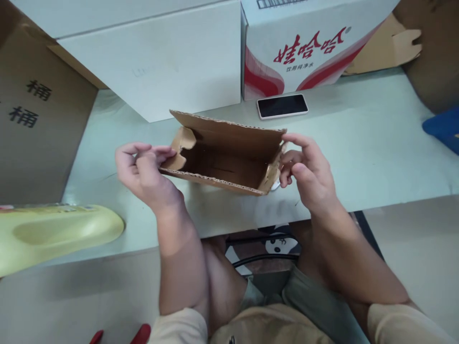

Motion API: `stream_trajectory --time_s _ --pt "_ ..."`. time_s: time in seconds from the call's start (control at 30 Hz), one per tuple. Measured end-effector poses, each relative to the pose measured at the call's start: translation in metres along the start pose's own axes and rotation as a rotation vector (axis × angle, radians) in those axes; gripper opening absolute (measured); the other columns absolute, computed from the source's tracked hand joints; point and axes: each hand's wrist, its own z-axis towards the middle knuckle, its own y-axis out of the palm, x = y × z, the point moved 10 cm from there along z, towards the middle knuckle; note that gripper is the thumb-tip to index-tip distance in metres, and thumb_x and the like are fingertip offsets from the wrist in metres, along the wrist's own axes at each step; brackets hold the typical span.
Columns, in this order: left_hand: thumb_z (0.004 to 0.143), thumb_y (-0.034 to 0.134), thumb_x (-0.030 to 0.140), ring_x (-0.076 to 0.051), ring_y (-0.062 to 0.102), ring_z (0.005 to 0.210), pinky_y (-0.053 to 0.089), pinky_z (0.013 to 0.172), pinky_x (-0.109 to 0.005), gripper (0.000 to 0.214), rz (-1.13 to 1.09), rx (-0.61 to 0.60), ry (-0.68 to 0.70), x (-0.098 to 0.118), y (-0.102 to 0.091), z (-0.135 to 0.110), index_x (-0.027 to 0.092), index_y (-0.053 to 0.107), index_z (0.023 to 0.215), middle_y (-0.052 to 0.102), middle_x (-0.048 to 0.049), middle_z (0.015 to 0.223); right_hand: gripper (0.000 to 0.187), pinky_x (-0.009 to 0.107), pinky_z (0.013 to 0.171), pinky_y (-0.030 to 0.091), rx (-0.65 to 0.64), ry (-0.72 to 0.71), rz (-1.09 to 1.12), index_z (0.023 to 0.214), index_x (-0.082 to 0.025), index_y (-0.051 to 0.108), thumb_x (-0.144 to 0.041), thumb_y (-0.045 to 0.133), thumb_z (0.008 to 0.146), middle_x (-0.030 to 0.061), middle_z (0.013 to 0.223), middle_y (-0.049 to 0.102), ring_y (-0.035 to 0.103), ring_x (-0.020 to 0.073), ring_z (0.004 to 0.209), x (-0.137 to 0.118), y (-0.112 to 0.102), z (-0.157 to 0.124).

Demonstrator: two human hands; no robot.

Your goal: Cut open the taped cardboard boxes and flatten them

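A small brown cardboard box (225, 179) is tilted so that its open top faces me, and its dark inside shows no contents. My left hand (147, 174) pinches the notched flap at its left end. At the right end, my right hand (310, 172) has its index finger on the upper corner and its other fingers curled by the short side flap; the thumb stands apart. A small white piece, too hidden to name, peeks out under the box by the right fingers. Behind the box lies a phone (283, 106) with a dark screen.
A large white box (154, 67) and a white-and-red carton (304, 57) stand at the back of the pale table (376, 143). To the left are a big brown carton (32, 119) and a yellow bottle (64, 234). Something blue (444, 129) lies at the right edge.
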Motion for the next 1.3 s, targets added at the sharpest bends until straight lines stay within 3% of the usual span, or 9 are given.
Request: stream_trajectory --time_s 0.13,0.3,0.43,0.5,0.63,0.83,0.97,1.1,1.3 --pt "0.077 0.054 0.017 -0.015 0.068 0.056 0.052 0.063 -0.030 0.007 0.027 -0.052 -0.058 -0.004 0.003 -0.001 0.021 0.058 0.079 0.070 0.0021 0.063 0.052 0.035 0.058 0.056 -0.032 -0.068 -0.062 0.141 -0.033 0.063 -0.064 0.053 0.100 0.0061 0.105 0.067 0.060 0.0160 0.067 -0.002 0.012 0.001" --pt "0.090 0.046 0.038 -0.016 0.070 0.061 0.053 0.068 -0.032 0.019 -0.074 -0.095 -0.035 -0.009 0.006 -0.001 0.023 0.057 0.086 0.071 -0.0001 0.070 0.032 0.049 0.094 0.061 -0.010 -0.162 -0.334 0.118 -0.027 0.077 -0.045 0.062 0.097 0.0131 0.125 0.056 0.062 0.0302 0.117 0.000 0.018 -0.001" --pt "0.091 0.050 0.038 -0.020 0.071 0.066 0.054 0.072 -0.036 0.015 -0.230 -0.152 0.021 -0.010 0.014 -0.003 0.026 0.058 0.094 0.075 -0.0016 0.080 0.038 0.061 0.114 0.049 0.151 -0.177 -0.359 0.121 -0.029 0.065 -0.052 0.072 0.090 0.0141 0.150 0.043 0.053 0.0364 0.137 0.008 0.003 -0.003" --pt "0.088 0.056 0.030 -0.021 0.071 0.072 0.056 0.078 -0.038 0.011 -0.192 -0.197 0.031 -0.013 0.019 -0.005 0.027 0.060 0.098 0.076 -0.0018 0.086 0.049 0.064 0.119 0.044 0.124 -0.207 -0.255 0.128 -0.032 0.053 -0.055 0.072 0.090 0.0149 0.158 0.043 0.049 0.0363 0.145 0.014 0.005 -0.003" --pt "0.088 0.058 0.028 -0.022 0.072 0.092 0.057 0.095 -0.042 0.015 -0.026 -0.213 0.135 -0.017 0.020 -0.004 0.024 0.063 0.102 0.073 -0.0042 0.099 0.055 0.057 0.111 0.052 0.101 -0.246 -0.080 0.134 -0.034 0.038 -0.060 0.065 0.094 0.0134 0.143 0.062 0.062 0.0305 0.133 0.021 0.003 -0.004" --pt "0.093 0.064 0.042 -0.027 0.056 0.144 0.039 0.128 -0.042 0.042 0.430 -0.441 0.181 -0.040 0.043 -0.011 0.024 0.067 0.131 0.066 -0.0073 0.141 0.037 0.053 0.092 0.058 0.125 -0.242 -0.198 0.104 -0.030 0.074 -0.060 0.051 0.100 0.0104 0.107 0.067 0.068 0.0294 0.104 0.013 -0.008 -0.014" --pt "0.094 0.065 0.042 -0.027 0.055 0.142 0.038 0.128 -0.045 0.044 0.426 -0.428 0.225 -0.042 0.048 -0.012 0.026 0.067 0.135 0.065 -0.0063 0.139 0.042 0.058 0.102 0.055 0.133 -0.220 -0.212 0.112 -0.031 0.072 -0.063 0.048 0.100 0.0121 0.121 0.063 0.065 0.0318 0.119 0.023 -0.005 -0.017" --pt "0.092 0.071 0.046 -0.028 0.056 0.136 0.038 0.127 -0.048 0.040 0.291 -0.404 0.311 -0.037 0.050 -0.011 0.026 0.074 0.127 0.064 -0.0077 0.134 0.042 0.058 0.107 0.054 0.033 -0.262 -0.010 0.134 -0.036 0.055 -0.061 0.040 0.104 0.0107 0.137 0.063 0.063 0.0306 0.130 0.035 0.009 -0.018" --pt "0.092 0.068 0.036 -0.031 0.061 0.129 0.043 0.122 -0.051 0.029 0.304 -0.455 0.307 -0.033 0.060 -0.016 0.026 0.078 0.117 0.066 -0.0087 0.130 0.035 0.062 0.116 0.049 -0.052 -0.212 0.000 0.125 -0.034 0.061 -0.056 0.043 0.104 0.0099 0.149 0.059 0.057 0.0326 0.145 0.040 0.011 -0.021"
